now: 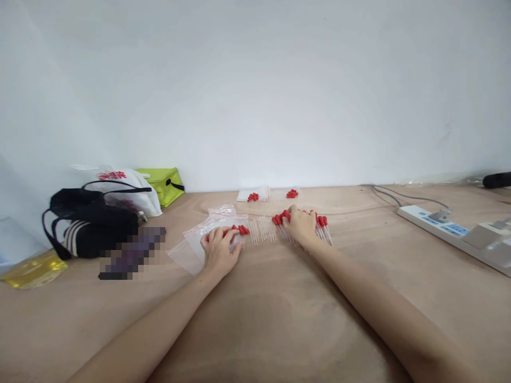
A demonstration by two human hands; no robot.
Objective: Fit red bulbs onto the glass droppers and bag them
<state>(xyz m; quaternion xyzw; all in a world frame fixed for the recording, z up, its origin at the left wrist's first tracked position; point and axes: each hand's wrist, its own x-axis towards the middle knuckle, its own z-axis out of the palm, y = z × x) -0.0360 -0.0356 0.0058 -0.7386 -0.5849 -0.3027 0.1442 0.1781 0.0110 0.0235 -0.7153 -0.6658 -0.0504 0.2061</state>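
Observation:
My left hand (221, 249) lies palm down, fingers apart, over a small heap of red rubber bulbs (241, 230) on clear zip bags (191, 251). Some bulbs show between its fingers. Beside it is a row of thin clear glass tubes (261, 230) without bulbs. Farther right, my right hand (301, 222) is over a row of droppers (323, 226), clear tubes with red bulbs on their far ends. Its fingers are bent and closed at a red bulb near the left of that row; the hand hides the row's middle.
Two flat bags with red bulbs (253, 197) lie by the wall. At left are a black bag (104, 234), a white plastic bag (139, 199), a lime-green box bag (165, 186) and a yellow pouch (35, 268). A power strip (451, 232) with plugs and cables is at right.

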